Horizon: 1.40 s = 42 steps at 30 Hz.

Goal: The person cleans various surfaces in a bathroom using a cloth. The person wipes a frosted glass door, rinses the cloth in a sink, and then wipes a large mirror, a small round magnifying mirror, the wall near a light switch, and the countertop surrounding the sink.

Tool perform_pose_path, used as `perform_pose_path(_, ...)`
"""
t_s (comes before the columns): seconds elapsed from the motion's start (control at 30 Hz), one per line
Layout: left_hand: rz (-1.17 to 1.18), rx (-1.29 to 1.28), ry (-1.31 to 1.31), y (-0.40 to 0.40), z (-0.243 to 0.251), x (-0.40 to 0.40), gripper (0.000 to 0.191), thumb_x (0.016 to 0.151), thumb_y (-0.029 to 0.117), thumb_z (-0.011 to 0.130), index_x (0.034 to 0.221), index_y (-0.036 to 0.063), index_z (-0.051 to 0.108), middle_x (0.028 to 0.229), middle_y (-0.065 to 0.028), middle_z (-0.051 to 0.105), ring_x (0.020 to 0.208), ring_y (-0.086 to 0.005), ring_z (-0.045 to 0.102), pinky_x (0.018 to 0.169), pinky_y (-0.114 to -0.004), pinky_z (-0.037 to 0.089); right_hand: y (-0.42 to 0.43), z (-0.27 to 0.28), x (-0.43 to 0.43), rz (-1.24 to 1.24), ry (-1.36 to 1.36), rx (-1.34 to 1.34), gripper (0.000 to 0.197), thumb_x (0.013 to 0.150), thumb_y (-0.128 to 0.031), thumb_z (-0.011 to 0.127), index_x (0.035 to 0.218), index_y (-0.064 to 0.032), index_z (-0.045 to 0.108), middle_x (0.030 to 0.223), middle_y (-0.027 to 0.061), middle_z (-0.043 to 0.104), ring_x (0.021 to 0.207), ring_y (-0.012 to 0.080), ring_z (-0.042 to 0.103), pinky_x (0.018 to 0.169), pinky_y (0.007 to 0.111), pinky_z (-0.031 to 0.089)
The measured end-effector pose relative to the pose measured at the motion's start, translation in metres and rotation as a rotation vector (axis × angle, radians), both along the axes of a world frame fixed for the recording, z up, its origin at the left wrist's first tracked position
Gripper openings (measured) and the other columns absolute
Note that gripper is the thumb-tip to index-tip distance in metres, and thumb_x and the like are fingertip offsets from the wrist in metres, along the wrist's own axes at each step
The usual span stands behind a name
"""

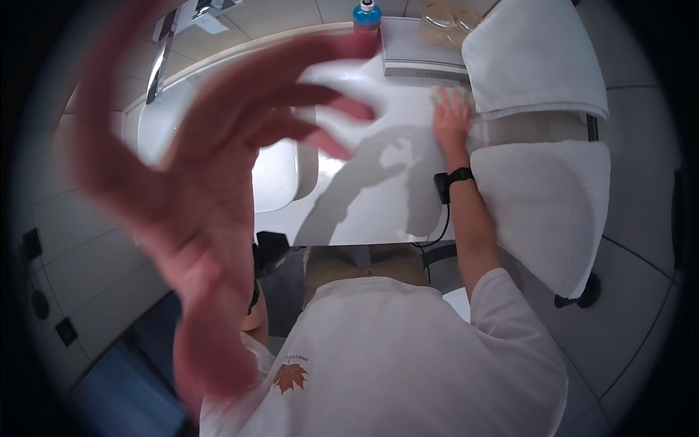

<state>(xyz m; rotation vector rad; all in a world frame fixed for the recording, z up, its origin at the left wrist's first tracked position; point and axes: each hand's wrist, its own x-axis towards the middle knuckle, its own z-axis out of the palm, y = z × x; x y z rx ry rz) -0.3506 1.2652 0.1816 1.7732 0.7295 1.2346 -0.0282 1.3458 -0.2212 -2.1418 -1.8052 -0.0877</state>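
My left hand [218,147] is raised close to the camera, blurred, its fingers apart and nothing held in it. It hides part of the white washbasin [278,180] and the tap area. At the right side of the white countertop [377,213], my right hand [452,117] lies palm down on a pale cloth [437,94], fingers spread over it; the cloth is blurred and mostly covered. A black band with a small device [442,188] and a cable is on the right wrist. The shadow of the left hand falls across the countertop.
White towels [535,60] hang on a rail right of the countertop. A shallow white box [426,54] stands at the back, with clear glass-like items [439,19] on it. Beside it is a bottle of blue liquid [366,16]. A mirror or chrome edge [158,68] is at the left.
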Motion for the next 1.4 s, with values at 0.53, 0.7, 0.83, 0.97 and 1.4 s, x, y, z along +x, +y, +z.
perform_pose_path(0.53,-0.131,0.376,-0.224,0.013,0.018,-0.039,0.081,0.086,0.053,0.055,0.148,0.0101,0.025,0.120,-0.0297,0.053,0.092,-0.0322,0.061,0.080,-0.043,0.053,0.035,-0.007,-0.005,-0.105,-0.002,0.016,0.047,0.093,-0.028,0.053,0.140,-0.0283,0.054,0.148,0.0135,0.044,0.139,0.0435,0.032,0.115,0.058,0.023)
perform_pose_path(0.7,-0.142,0.405,-0.229,0.011,-0.016,-0.056,0.081,0.084,0.050,0.057,0.147,0.0123,0.025,0.121,-0.0276,0.051,0.096,-0.0319,0.061,0.079,-0.041,0.053,0.007,-0.004,-0.144,0.383,-0.059,0.197,0.048,0.087,-0.022,0.058,0.135,-0.0180,0.057,0.138,0.0154,0.053,0.131,0.0381,0.046,0.111,0.058,0.031)
perform_pose_path(0.83,0.251,0.003,-0.046,-0.024,-0.078,-0.040,0.052,0.086,0.027,0.063,0.130,0.0089,0.042,0.109,-0.0169,0.057,0.089,-0.0240,0.060,0.077,-0.036,0.052,-0.008,0.023,-0.153,1.010,0.176,0.106,0.042,0.086,-0.017,0.057,0.128,-0.0129,0.061,0.133,0.0157,0.057,0.125,0.0363,0.051,0.109,0.055,0.036)
perform_pose_path(0.97,0.309,-0.741,0.347,-0.104,-0.176,-0.033,0.010,0.091,0.013,0.066,0.095,0.0038,0.064,0.075,-0.0087,0.056,0.066,-0.0239,0.055,0.063,-0.031,0.048,0.036,0.006,-0.096,0.640,-0.070,0.089,0.045,0.093,-0.020,0.053,0.138,-0.0158,0.056,0.145,0.0127,0.048,0.133,0.0376,0.042,0.113,0.050,0.031)
perform_pose_path(1.4,1.293,-0.516,0.950,-0.159,-0.371,-0.185,0.027,0.094,0.021,0.052,0.080,-0.0014,0.060,0.078,-0.0211,0.062,0.074,-0.0418,0.058,0.070,-0.051,0.045,-0.166,0.050,-0.226,0.872,0.189,-0.248,0.041,0.088,-0.012,0.058,0.129,-0.0098,0.061,0.147,0.0092,0.048,0.137,0.0353,0.041,0.116,0.053,0.027)
